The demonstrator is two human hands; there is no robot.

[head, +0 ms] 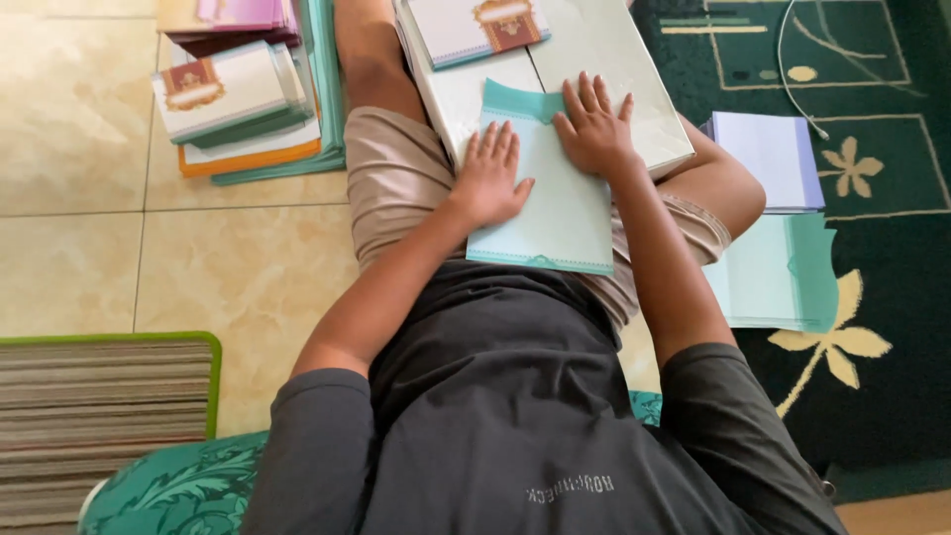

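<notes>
Left hand (490,173) and right hand (594,124) lay flat, fingers spread, grasping nothing, on a mint envelope (545,213); white board (594,50) underneath; card stacks (238,94) far left; mint sheets (773,272) right

Bare tile floor (89,188) lies open left; card stacks (243,94) block ahead.
</notes>
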